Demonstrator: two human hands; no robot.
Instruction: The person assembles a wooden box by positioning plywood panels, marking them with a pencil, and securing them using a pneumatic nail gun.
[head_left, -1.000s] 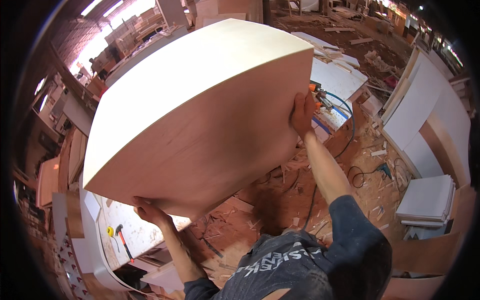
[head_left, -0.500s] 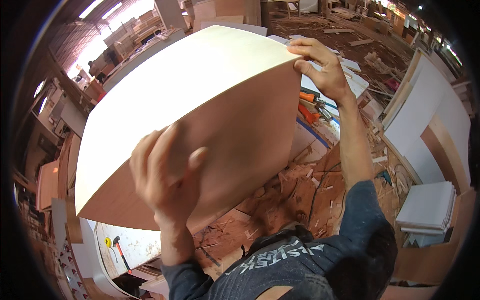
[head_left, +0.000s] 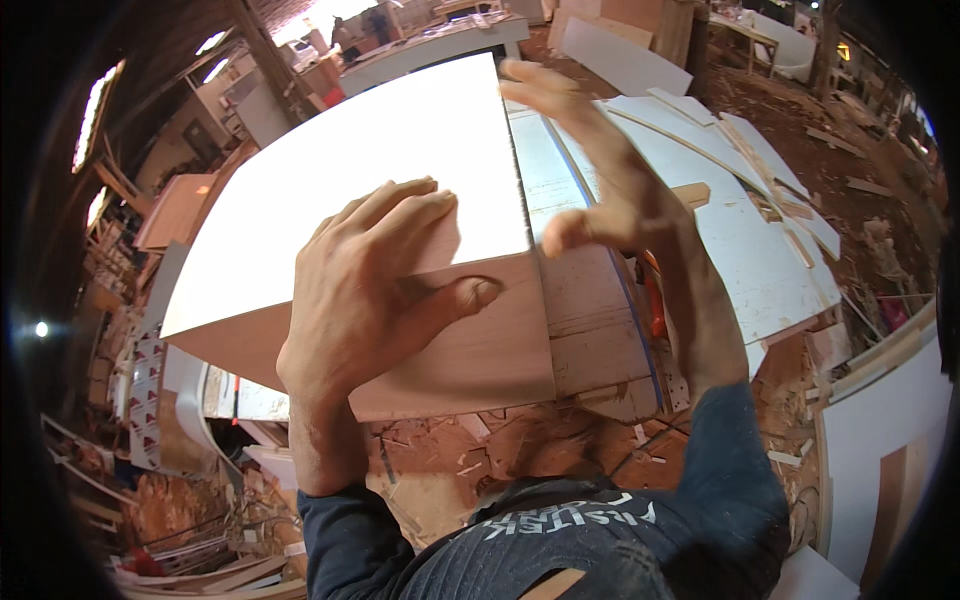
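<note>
A large box-like wooden panel piece (head_left: 470,365) sits on the workbench (head_left: 595,345) in front of me, with a bright white top and a reddish-brown front side. Across its near top edge lies my left hand (head_left: 350,290), open, fingers stretched over the white face and thumb along the brown side. My right hand (head_left: 600,175) is just beyond the right edge of the piece, slightly blurred, with fingers and thumb spread and nothing held. Whether its fingertips touch the far right corner, I cannot tell.
An orange-handled tool (head_left: 655,300) lies partly behind my right forearm. White sheets and wood strips (head_left: 755,275) are spread to the right. Wood scraps (head_left: 470,460) litter the floor. Another white-topped bench (head_left: 430,45) stands at the back, with people near it.
The piece has come down from a tilted position and turned, lying flatter on the bench. My left hand has moved right onto its top edge; my right hand has let go of its corner.
</note>
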